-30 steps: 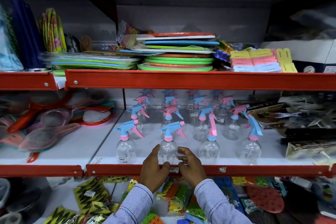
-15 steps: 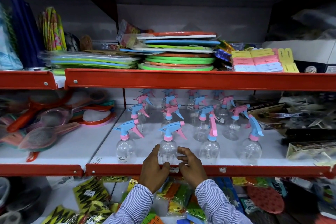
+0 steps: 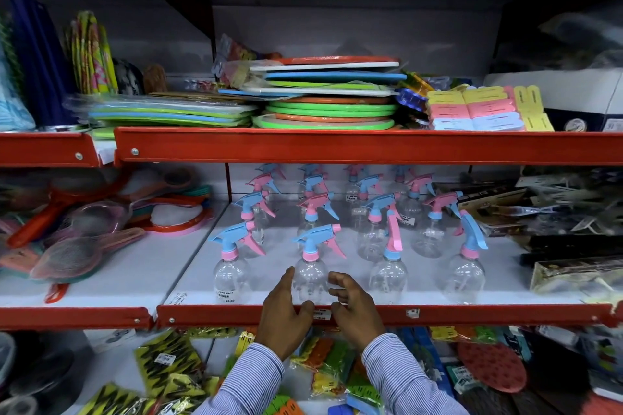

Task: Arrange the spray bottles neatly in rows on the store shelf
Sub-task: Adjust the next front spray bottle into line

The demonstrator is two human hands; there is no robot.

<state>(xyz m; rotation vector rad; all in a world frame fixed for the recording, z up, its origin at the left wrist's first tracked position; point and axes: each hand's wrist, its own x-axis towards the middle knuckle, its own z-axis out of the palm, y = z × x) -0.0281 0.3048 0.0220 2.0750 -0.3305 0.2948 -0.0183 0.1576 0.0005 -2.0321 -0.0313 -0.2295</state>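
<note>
Clear spray bottles with blue and pink trigger heads stand in rows on the white middle shelf (image 3: 421, 296). The front row holds four: one at the left (image 3: 232, 280), the second (image 3: 310, 274), a third with its trigger turned sideways (image 3: 387, 274) and a fourth (image 3: 467, 276). Several more bottles (image 3: 371, 232) stand behind, back to the wall. My left hand (image 3: 285, 310) presses the left side of the second front bottle. My right hand (image 3: 354, 307) cups its right side with curled fingers. Both wrists reach over the red shelf lip.
Stacked flat boards and plates (image 3: 327, 104) fill the upper shelf. Sieves and strainers (image 3: 77, 246) lie on the left section, dark packaged goods (image 3: 556, 212) on the right. Packets (image 3: 168, 371) lie on the shelf below my arms.
</note>
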